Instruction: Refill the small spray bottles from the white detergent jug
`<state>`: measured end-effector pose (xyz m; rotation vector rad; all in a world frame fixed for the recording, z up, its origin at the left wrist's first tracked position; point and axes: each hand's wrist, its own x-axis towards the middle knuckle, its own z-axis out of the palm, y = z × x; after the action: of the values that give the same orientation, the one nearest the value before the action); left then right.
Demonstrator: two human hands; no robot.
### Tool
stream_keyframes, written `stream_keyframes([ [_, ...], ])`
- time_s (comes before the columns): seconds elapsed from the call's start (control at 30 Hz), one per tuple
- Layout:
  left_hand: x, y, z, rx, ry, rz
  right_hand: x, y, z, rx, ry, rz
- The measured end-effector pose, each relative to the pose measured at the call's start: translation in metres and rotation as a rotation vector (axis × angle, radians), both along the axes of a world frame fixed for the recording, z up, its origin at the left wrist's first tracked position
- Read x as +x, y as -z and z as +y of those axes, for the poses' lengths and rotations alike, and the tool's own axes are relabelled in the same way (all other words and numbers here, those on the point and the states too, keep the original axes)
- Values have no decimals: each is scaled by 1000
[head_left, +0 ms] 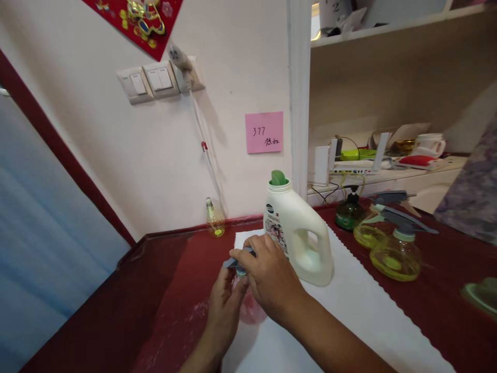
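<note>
Clasping the pink bottle near its neck, the left hand is holding it over the white sheet. The right hand is pinching the grey spray head (cream jug standing just beyond).

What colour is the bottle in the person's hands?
The bottle is see-through pink, clearest in the head view.

- Pink bottle, lower centre: upper part mostly hidden by left hand and right hand.
- Grey spray head, centre: largely covered by right hand.
- White jug, centre: lower left side hidden by right hand; label's small print illegible.
- Red hanging, upper left: cut by top edge.
- Greenish object, right edge: cut off, blurred, unidentified.
- Blue curtain, left: cut by frame edge.
</note>
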<state>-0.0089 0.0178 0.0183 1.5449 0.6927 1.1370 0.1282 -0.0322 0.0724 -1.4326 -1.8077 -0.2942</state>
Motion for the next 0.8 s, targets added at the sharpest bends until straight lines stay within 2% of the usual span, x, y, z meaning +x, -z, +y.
stream_keyframes([
  [0.17, -8, -2, 1, -67, 103, 38, 1, -1, 1, 4, -16, 21],
  [0.47, 6, -5, 0, 9, -14, -29, 0, -3, 0, -21, -12, 18],
  [0.57, 3, -3, 3, 16, 39, -49, 1, -2, 1, -14, -12, 19],
  [0.67, -5, -1, 6, -41, 100, -18, 1, -1, 0, -11, -18, 27],
  [0.8, -10, 0, 7, -103, 117, 47, 2, -3, 0, -34, -14, 33],
])
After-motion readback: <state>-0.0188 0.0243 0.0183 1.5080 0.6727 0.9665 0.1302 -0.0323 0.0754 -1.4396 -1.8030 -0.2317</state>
